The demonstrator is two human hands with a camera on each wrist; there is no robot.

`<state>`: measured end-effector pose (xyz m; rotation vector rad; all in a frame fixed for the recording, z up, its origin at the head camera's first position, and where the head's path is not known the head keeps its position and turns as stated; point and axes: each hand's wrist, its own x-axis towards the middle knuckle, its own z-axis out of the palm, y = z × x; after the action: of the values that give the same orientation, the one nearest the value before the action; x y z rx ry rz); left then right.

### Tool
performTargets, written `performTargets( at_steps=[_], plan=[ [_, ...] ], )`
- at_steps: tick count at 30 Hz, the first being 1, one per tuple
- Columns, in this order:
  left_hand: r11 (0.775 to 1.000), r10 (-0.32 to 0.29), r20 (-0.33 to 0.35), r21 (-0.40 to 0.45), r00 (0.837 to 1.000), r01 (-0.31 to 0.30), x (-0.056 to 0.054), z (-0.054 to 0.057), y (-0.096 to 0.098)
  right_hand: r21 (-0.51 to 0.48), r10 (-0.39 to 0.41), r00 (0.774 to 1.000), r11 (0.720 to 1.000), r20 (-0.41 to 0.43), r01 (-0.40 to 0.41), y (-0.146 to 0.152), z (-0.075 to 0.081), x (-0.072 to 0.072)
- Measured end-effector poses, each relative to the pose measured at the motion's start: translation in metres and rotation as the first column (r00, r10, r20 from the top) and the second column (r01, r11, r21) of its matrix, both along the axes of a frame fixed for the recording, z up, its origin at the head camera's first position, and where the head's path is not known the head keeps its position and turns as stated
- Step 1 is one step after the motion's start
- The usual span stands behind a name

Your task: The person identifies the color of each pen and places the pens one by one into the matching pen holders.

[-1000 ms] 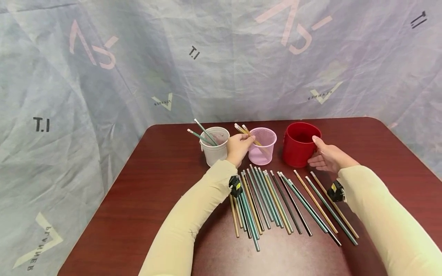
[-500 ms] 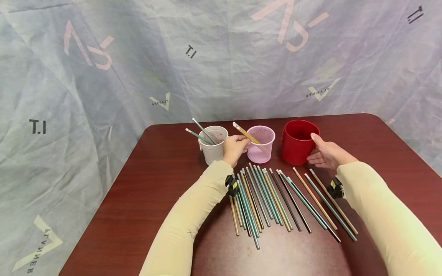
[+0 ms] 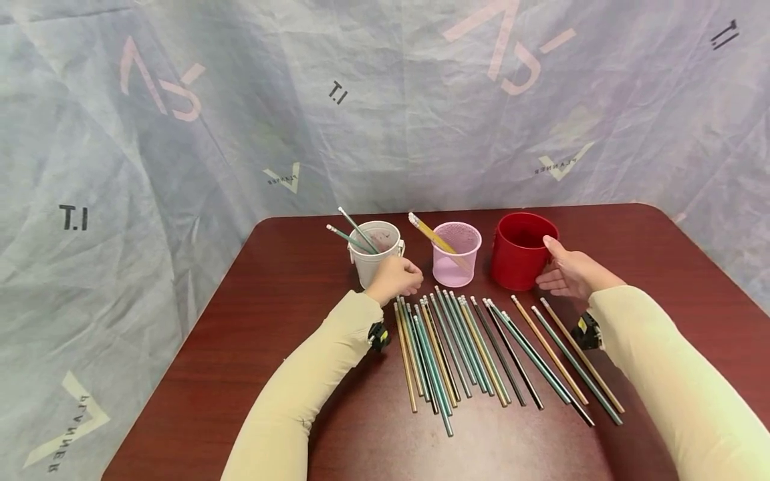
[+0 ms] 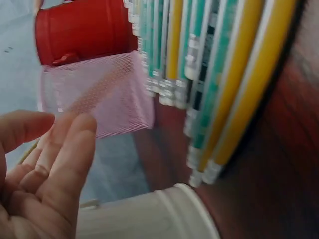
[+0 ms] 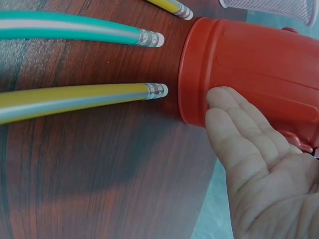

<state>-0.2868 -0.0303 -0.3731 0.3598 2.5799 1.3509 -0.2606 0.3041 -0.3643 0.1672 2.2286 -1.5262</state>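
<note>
Dark reddish-brown, wood-grained tabletop (image 3: 240,347) spreads beneath two cream sleeves (image 3: 301,374), each wrist wearing a small black camera (image 3: 377,336). Between the forearms lies a fanned row of slim striped pencils (image 3: 498,351) in yellow, green and black, their white eraser ends pointing away from the person. Just beyond its left end, the left hand (image 3: 396,278) holds nothing, its fingers loosely bent and its thumb apart, in front of a round cream-white bucket (image 3: 368,260) with two green pencils (image 3: 359,232) leaning in it. On the other side, the right hand (image 3: 574,272) has its fingers extended against a round glossy red bucket (image 3: 519,264), thumb at the rim. Between the buckets stands a pale pink mesh cup (image 3: 455,267), with yellow pencils (image 3: 433,235) tilted leftward inside. Farthest back hangs a creased grey-blue cloth (image 3: 361,147) printed with black "T.I", mirrored "PLANNER" across pale yellow tick shapes, and large pink strokes I cannot read
</note>
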Motion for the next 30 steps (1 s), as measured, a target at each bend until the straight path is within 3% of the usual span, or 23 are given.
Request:
performTargets(
  at_steps=[3,5,8,9,11,15,19,25,27,30],
  plan=[
    [0.992,-0.047,-0.107,-0.123,0.993,0.034,0.003,0.002,-0.005,0.0,0.015,1.0,1.0,0.001,-0.015,0.001,0.001,0.001],
    [0.962,-0.1,-0.109,-0.265,0.989,0.068,0.006,0.003,-0.009,0.014,0.03,1.0,0.999,0.005,-0.03,0.002,0.002,0.001],
    [0.882,-0.15,0.023,-0.448,0.989,0.144,0.011,0.002,-0.016,0.028,0.06,0.998,0.998,0.02,-0.061,0.003,0.004,0.002],
    [0.854,-0.157,0.081,-0.49,0.984,0.177,0.013,0.001,-0.018,0.032,0.069,0.997,0.997,0.026,-0.07,0.003,0.004,0.002],
    [0.817,-0.158,0.183,-0.527,0.97,0.233,0.016,-0.001,-0.022,0.034,0.082,0.996,0.996,0.038,-0.083,0.003,0.005,0.001],
    [0.772,-0.196,0.201,-0.572,0.96,0.277,0.018,-0.006,-0.025,0.032,0.089,0.995,0.995,0.038,-0.09,0.002,0.004,0.0],
    [0.753,-0.203,0.17,-0.603,0.964,0.264,0.017,-0.01,-0.024,0.033,0.074,0.997,0.997,0.028,-0.075,0.002,0.003,0.0],
    [0.79,-0.177,0.204,-0.553,0.963,0.263,0.016,-0.011,-0.026,0.031,0.066,0.998,0.997,0.022,-0.066,0.001,0.003,0.001],
    [0.787,-0.183,0.21,-0.554,0.96,0.271,0.017,-0.012,-0.026,0.035,0.066,0.998,0.997,0.021,-0.066,0.002,0.003,0.001],
    [0.764,-0.196,0.223,-0.576,0.955,0.291,0.016,-0.014,-0.027,0.042,0.068,0.997,0.997,0.024,-0.069,0.002,0.003,0.002]
  ],
)
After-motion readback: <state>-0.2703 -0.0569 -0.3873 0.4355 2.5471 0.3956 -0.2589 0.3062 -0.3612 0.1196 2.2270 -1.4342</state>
